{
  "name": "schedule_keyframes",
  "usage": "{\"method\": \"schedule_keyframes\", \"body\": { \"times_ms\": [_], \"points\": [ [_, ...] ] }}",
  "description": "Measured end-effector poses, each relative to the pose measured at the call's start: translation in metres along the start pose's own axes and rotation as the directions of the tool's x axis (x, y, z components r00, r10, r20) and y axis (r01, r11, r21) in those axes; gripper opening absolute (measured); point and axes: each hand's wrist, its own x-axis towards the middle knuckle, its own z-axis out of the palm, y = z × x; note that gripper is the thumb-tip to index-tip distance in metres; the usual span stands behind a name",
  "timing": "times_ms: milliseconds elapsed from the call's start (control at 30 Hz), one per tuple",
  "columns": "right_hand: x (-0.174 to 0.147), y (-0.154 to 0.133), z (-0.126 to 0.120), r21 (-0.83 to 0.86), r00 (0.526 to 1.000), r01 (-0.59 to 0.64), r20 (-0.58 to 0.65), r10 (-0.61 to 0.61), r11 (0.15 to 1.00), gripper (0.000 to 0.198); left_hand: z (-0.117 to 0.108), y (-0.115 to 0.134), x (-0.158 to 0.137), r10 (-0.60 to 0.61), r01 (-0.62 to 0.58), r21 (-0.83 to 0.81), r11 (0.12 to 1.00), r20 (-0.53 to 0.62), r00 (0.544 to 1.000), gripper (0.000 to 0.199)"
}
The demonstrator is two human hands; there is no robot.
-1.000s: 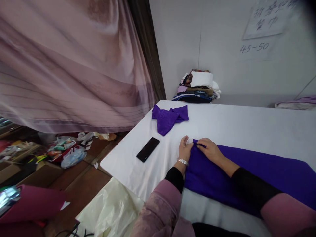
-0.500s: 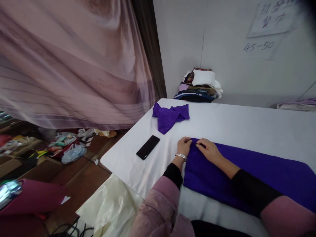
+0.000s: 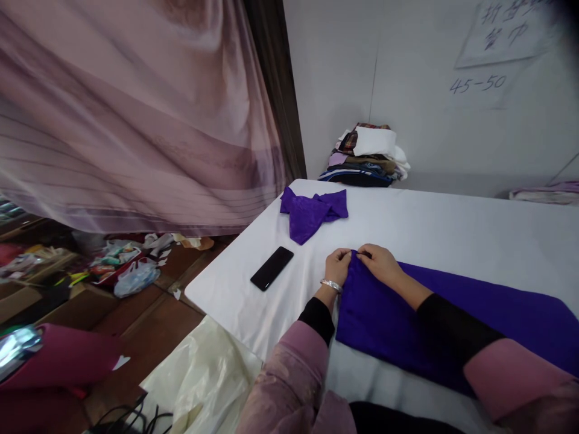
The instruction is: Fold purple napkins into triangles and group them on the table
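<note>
One large purple cloth (image 3: 398, 328) lies long & flat on the white-topped bench (image 3: 434, 226), from just left of the hands out to the right, running off the edge of view. Left grip (image 3: 338, 265) pinches its far-left corner, thumb & fingertips pressed tog. on the fabric. Right grip (image 3: 379, 262) pinches the far edge just beside that, tips close to the left ones; right forearm crosses over the cloth. Silver bracelet (image 3: 332, 285) on left wrist; both sleeves pink w/ black cuffs.

Left of the hands: black phone (image 3: 272, 269), flat, at a slant, apart from the cloth. Farther off, nr the bench's far-left corner, a smaller purple cloth (image 3: 312, 212), folded, w/ one point facing near.

Past the far edge, a stack of folded fabrics (image 3: 366, 161), mixed colors, white pc. on top. Wall behind has a handwritten sign (image 3: 502, 36) at far right, "45-50" under it. Pinkish curtain (image 3: 158, 120) fills the far left. Near left, a pale plastic sheet (image 3: 208, 367) sits against the bench edge; on the floor beyond, a plastic bag (image 3: 137, 278) & misc. clutter.
</note>
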Motion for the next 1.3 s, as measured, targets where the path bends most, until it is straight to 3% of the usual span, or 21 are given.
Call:
{"method": "schedule_keyframes", "body": {
  "times_ms": [133,300,567,700,967,1167,1300],
  "points": [
    [0.001,-0.001,-0.001,-0.012,1.000,-0.002,0.030,0.003,1.000,0.012,-0.001,0.000,0.001,0.002,-0.001,0.022,1.000,-0.016,1.000,0.014],
    [0.005,-0.002,-0.001,-0.050,0.999,-0.011,0.053,0.013,0.999,0.012,-0.002,0.000,0.002,0.020,-0.018,0.088,0.996,-0.015,1.000,0.033],
    [0.002,-0.003,-0.003,-0.161,0.993,0.022,0.119,-0.003,0.987,0.015,-0.004,-0.003,0.006,0.096,-0.091,0.187,0.978,-0.017,0.995,0.014],
    [-0.010,0.013,-0.020,-0.246,0.981,0.021,0.193,0.028,0.969,0.020,-0.004,-0.002,0.007,0.100,-0.091,0.222,0.971,-0.028,0.995,0.014],
    [-0.035,0.064,-0.069,-0.325,0.965,-0.048,0.228,0.128,0.944,0.019,-0.001,-0.001,0.004,0.121,-0.097,0.314,0.944,-0.056,0.991,0.012],
    [-0.041,0.075,-0.067,-0.286,0.975,0.030,0.220,0.035,0.958,0.019,-0.002,-0.002,0.004,0.138,-0.103,0.413,0.905,-0.057,0.989,0.015],
    [-0.042,0.075,-0.061,-0.303,0.986,0.001,0.160,0.050,0.953,0.021,-0.002,-0.001,0.004,0.146,-0.102,0.498,0.861,-0.050,0.988,0.016]
  ]
}}
